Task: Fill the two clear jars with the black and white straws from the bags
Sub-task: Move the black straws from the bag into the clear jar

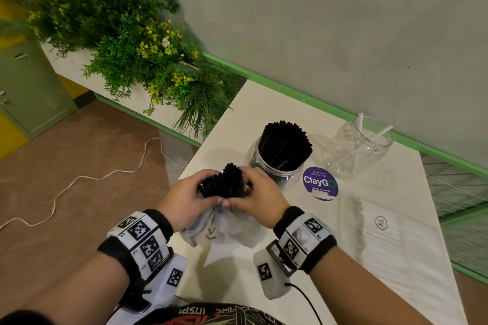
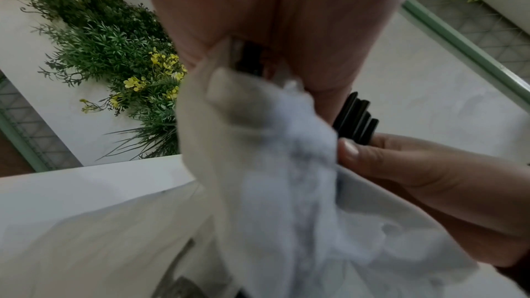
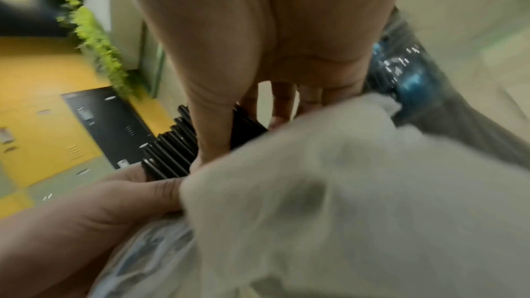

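Observation:
Both hands wrap a bundle of black straws (image 1: 226,182) sticking up out of a crumpled clear plastic bag (image 1: 227,227) near the table's left edge. My left hand (image 1: 188,196) grips the bundle from the left, my right hand (image 1: 257,195) from the right, thumbs meeting in front. The wrist views show the black straws (image 2: 355,119) (image 3: 169,151) and the bag (image 2: 272,167) (image 3: 344,189) close up. Behind the hands stands a clear jar (image 1: 274,166) packed with black straws. Further right, a second clear jar (image 1: 356,150) holds two white straws.
A flat bag of white straws (image 1: 396,240) marked XL lies at the right on the white table (image 1: 264,103). A purple round sticker (image 1: 320,182) is on the tabletop. Green plants (image 1: 126,42) stand to the left; a white cable (image 1: 79,179) runs on the floor.

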Demonstrator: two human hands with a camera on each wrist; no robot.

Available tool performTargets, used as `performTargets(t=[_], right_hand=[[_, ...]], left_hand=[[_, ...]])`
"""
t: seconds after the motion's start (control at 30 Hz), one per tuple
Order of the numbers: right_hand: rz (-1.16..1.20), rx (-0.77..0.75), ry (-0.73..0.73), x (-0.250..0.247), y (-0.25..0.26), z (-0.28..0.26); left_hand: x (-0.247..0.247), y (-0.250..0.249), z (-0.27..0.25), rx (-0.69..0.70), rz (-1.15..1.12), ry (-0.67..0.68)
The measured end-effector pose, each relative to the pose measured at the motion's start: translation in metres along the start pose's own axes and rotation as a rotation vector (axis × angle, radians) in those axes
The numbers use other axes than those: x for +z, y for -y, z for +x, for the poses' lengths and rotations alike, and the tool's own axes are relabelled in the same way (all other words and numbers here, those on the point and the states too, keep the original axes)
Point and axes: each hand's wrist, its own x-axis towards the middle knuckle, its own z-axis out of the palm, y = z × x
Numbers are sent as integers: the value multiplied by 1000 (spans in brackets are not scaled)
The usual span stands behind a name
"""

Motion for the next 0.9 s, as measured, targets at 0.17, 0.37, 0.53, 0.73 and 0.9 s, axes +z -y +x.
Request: performTargets(t=[0.17, 0.37, 0.53, 0.73, 0.9], right_hand=[[206, -2, -44, 10, -7, 4], [353, 40, -94, 7, -8, 3], [514, 12, -206, -25, 9, -5], [760, -79, -422, -90, 38, -5], [897, -162, -572, -128, 51, 2]], left_hand=[[-2, 3, -2, -26, -19, 25], [-3, 0, -4, -12, -1, 17], [-5, 2, -5, -10, 16, -15], [-7, -4, 2, -14, 39, 10], [-8, -10, 8, -13, 87, 21]])
